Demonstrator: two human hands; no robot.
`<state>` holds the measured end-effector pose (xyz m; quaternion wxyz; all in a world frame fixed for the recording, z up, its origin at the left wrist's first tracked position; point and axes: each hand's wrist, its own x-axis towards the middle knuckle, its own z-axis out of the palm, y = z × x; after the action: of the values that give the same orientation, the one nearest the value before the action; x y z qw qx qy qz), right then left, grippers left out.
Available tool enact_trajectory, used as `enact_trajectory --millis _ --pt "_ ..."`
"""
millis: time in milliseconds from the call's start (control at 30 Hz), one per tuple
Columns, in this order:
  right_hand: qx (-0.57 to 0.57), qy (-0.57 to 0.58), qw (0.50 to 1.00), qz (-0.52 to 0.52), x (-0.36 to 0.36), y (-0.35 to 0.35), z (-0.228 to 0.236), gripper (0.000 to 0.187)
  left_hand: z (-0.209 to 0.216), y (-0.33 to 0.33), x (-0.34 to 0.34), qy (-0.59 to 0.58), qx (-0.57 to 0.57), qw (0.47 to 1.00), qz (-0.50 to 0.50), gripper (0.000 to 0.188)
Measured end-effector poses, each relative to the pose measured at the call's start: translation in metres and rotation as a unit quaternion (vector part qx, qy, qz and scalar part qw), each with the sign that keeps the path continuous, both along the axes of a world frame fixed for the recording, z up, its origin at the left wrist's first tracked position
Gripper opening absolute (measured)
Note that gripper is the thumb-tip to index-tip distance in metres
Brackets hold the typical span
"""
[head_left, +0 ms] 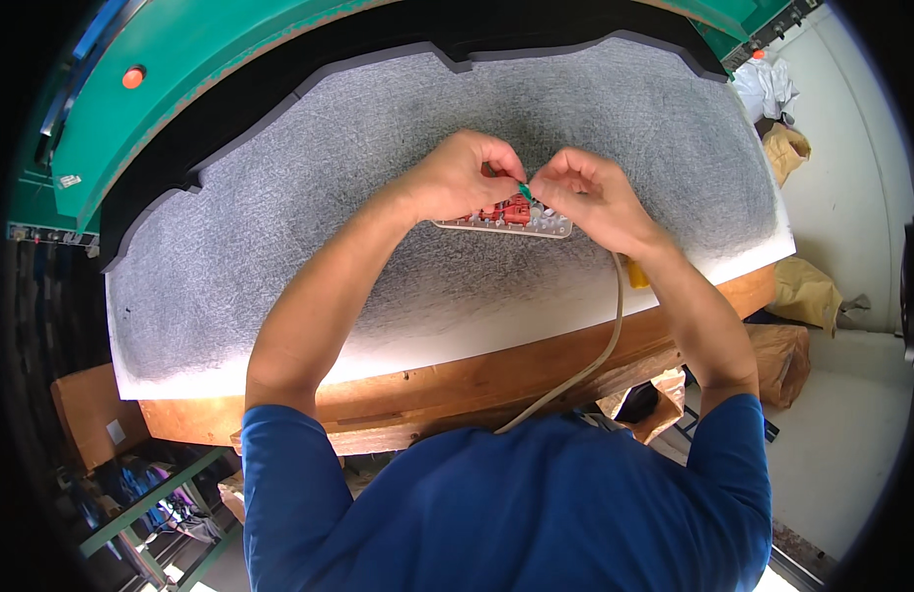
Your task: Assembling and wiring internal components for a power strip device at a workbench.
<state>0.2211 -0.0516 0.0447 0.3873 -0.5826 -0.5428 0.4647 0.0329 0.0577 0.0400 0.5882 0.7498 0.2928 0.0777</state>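
Fingertips of my left hand point(461, 178) and my right hand point(597, 200) meet in a pinch on a small green piece point(525, 190), too small to make out its kind. Directly below them lies a shallow pale tray or panel point(496, 231) with red parts point(516, 210) and small metallic round pieces in it. My left hand covers part of its left side, and my right hand hides its upper right corner.
A grey, worn mat point(309, 217) covers the wooden table point(457, 380). A beige cable point(610, 340) runs over the front edge towards me, beside a yellow object point(636, 274). Behind stands a green machine frame point(181, 79). Brown paper bags point(807, 291) stand at right.
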Motion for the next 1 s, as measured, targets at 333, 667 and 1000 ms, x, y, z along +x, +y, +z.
enact_trajectory --millis 333,667,1000 --pt "-0.034 -0.027 0.999 -0.021 -0.008 0.012 0.004 0.012 -0.006 -0.007 -0.003 -0.033 0.026 0.999 0.002 0.010" --pt "-0.039 -0.055 0.997 -0.033 -0.010 0.014 0.007 0.013 -0.014 -0.010 -0.004 -0.068 0.048 0.996 0.014 0.007" --pt "-0.015 -0.063 0.997 -0.029 -0.001 0.014 -0.005 0.017 -0.017 -0.016 -0.004 -0.040 0.178 0.983 0.015 0.007"
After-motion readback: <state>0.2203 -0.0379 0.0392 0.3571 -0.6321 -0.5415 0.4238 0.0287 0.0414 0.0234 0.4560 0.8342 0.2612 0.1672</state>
